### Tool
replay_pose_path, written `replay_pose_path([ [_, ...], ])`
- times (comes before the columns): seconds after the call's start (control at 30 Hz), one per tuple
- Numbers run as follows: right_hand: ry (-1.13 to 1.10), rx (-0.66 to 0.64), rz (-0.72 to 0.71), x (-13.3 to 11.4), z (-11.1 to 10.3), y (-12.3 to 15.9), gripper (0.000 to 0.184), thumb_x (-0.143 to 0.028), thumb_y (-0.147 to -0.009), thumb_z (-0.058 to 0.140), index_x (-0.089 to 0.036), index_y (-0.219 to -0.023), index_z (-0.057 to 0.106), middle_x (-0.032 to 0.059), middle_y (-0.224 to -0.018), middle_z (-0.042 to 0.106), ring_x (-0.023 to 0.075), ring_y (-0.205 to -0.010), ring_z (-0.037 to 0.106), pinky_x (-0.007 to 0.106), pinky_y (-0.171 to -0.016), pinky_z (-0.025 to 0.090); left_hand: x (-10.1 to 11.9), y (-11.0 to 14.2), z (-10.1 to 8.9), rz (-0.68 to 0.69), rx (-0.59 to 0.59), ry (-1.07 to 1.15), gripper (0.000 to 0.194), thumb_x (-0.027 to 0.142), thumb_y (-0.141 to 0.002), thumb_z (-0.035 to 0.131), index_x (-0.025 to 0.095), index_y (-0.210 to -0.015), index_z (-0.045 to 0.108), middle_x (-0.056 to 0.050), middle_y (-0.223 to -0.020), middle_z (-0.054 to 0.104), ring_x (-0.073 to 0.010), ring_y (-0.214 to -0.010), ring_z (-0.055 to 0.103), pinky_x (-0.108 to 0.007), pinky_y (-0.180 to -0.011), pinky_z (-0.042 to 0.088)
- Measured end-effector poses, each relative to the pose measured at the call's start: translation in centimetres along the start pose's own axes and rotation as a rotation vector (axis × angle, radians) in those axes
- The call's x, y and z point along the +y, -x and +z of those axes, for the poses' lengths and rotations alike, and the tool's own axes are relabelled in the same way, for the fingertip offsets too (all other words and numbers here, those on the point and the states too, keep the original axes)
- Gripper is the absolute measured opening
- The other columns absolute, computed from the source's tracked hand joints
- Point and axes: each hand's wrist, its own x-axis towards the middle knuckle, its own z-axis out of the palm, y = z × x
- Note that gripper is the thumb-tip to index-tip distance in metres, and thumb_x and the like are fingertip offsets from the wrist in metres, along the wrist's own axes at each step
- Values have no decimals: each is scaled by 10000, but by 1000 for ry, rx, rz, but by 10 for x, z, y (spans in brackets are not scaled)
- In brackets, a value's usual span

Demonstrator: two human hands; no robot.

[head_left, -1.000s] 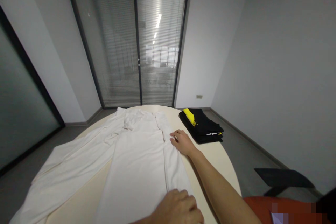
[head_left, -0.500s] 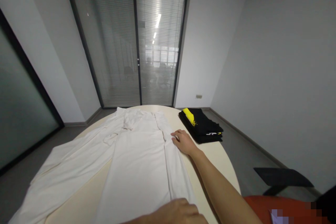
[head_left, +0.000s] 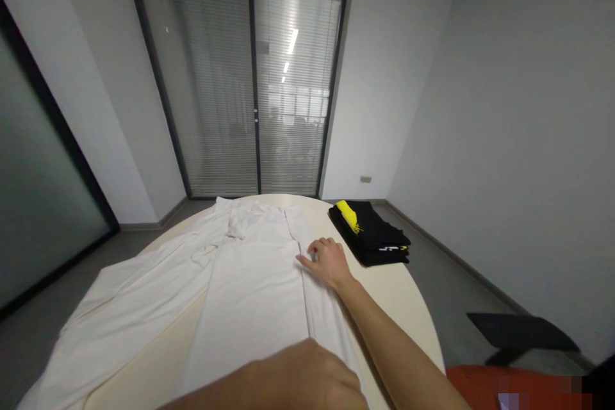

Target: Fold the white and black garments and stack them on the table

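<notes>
A large white garment (head_left: 254,295) lies spread over the table, with a long strip along its right side folded inward. My right hand (head_left: 329,262) rests at that folded strip, thumb and fingers apart and curved, with nothing held between them. Close to me, my left hand (head_left: 307,375) reaches across the garment from the lower left. Its fingers are curled down at the garment's near right part, and the fingertips are hidden below the knuckles. Another long part of the garment stretches out to the left and hangs over the table edge.
A stack of folded black clothes (head_left: 379,234) with a yellow fringed piece (head_left: 348,214) on top sits at the right of the round cream table (head_left: 408,307). A red chair (head_left: 475,387) with a black armrest (head_left: 521,330) stands at the lower right. Glass doors are behind.
My right hand has shifted slightly left onto the folded strip, thumb now spread out. The left hand has come further into view and up. The garment looks nearly the same.
</notes>
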Motion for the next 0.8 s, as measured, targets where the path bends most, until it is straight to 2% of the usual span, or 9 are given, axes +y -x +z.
replay_pose_path([
  [0.07, 30, -29, 17, -12, 3, 1, 362, -552, -851, 621, -198, -867, 694, 98, -904, 704, 267, -951, 576, 390, -866, 369, 0, 5, -16, -115, -44, -31, 166, 310, -897, 637, 243, -1047, 662, -2, -979, 720, -176, -894, 676, -250, -705, 462],
  [0.13, 24, -32, 40, -19, 5, 0, 266, -435, -895, 584, -194, -847, 687, 90, -862, 710, 249, -902, 592, 375, -843, 370, -4, 10, -20, -179, -77, -33, 199, 350, -841, 702, 257, -1018, 696, 2, -971, 716, -190, -900, 672, -258, -704, 457],
  [0.2, -42, -5, 66, -22, 5, -2, 240, -365, -935, 523, -199, -864, 681, 71, -831, 708, 222, -845, 605, 353, -820, 379, -8, 13, -17, -181, -77, -15, 164, 348, -837, 712, 264, -978, 723, 14, -924, 716, -178, -882, 669, -249, -708, 452],
  [0.3, -193, 6, 53, -21, 4, -3, 271, -371, -977, 458, -213, -952, 677, 49, -867, 709, 189, -821, 615, 314, -799, 406, -11, 15, -10, -141, -58, 31, 78, 271, -849, 698, 243, -912, 732, 34, -863, 724, -138, -832, 671, -219, -690, 442],
  [0.4, -205, -60, -60, -18, 7, 1, 289, -388, -986, 449, -223, -1015, 684, 61, -1007, 702, 203, -957, 606, 318, -855, 411, -10, 16, -8, -106, -44, 48, 61, 218, -842, 688, 227, -895, 715, 45, -848, 729, -123, -799, 666, -213, -660, 433],
  [0.5, -140, -117, -146, -14, 13, 6, 293, -394, -985, 466, -233, -1147, 651, 82, -1209, 644, 235, -1125, 544, 369, -940, 391, -7, 15, -6, -61, -25, -3, 49, 236, -867, 670, 237, -909, 697, 51, -808, 721, -135, -763, 644, -237, -642, 422],
  [0.63, -121, -153, -171, -11, 17, 9, 352, -413, -1005, 426, -249, -1280, 573, 91, -1347, 568, 248, -1233, 475, 416, -1011, 364, -6, 9, 9, 65, 44, -118, 114, 301, -966, 574, 236, -1003, 659, 13, -904, 731, -144, -804, 642, -266, -717, 422],
  [0.73, -123, -159, -188, -9, 15, 9, 366, -423, -1008, 412, -247, -1292, 562, 92, -1360, 562, 247, -1249, 468, 418, -1021, 364, -9, 4, 29, 46, 38, -158, 94, 270, -974, 553, 207, -963, 622, -2, -882, 723, -143, -783, 656, -261, -653, 406],
  [0.8, -132, -158, -197, -8, 14, 9, 372, -431, -1008, 408, -244, -1288, 567, 92, -1360, 566, 247, -1255, 471, 421, -1023, 367, -12, 3, 41, 17, 17, -86, 131, 273, -975, 539, 193, -879, 579, 0, -796, 695, -128, -726, 649, -234, -597, 401],
])
